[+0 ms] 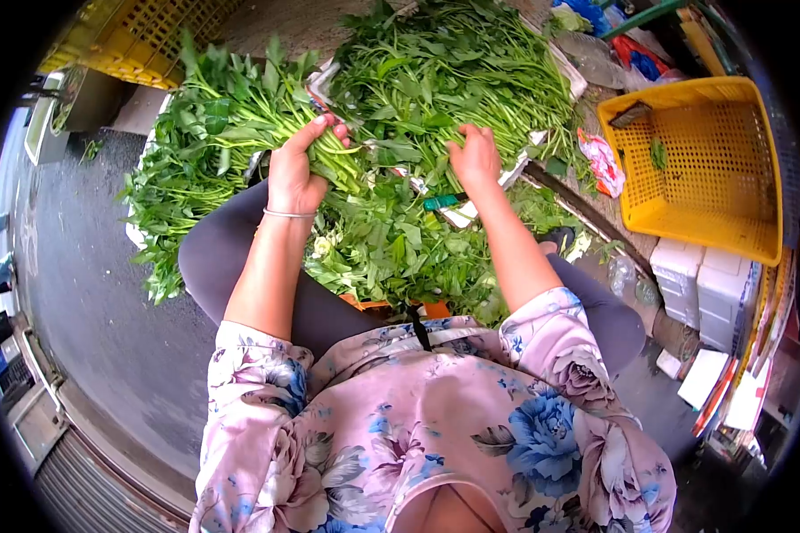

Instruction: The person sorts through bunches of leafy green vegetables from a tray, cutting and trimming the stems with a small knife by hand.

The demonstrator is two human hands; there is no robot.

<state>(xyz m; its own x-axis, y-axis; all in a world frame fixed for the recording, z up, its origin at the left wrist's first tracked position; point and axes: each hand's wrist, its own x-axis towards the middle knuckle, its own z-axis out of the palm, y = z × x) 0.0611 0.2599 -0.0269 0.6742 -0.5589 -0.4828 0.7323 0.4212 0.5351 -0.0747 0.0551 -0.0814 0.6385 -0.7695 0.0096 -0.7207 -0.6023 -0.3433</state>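
A bunch of leafy green stems point(329, 160) is gripped in my left hand point(300, 164), its leaves pointing up and to the left. My right hand point(476, 158) is closed at the lower edge of a large pile of greens point(453, 80); whether it pinches any stem is too small to tell. Just below my right hand lies a green-handled tool point(444, 202). More greens point(182, 186) are heaped at the left, and loose leaves point(400, 240) cover the space between my knees.
An empty-looking yellow crate point(702, 164) with a few leaves inside stands at the right, above white boxes point(702, 284). Another yellow crate point(142, 40) is at the upper left. Dark wet pavement point(89, 266) extends along the left. A pink-and-white plastic bag point(601, 163) lies beside the right crate.
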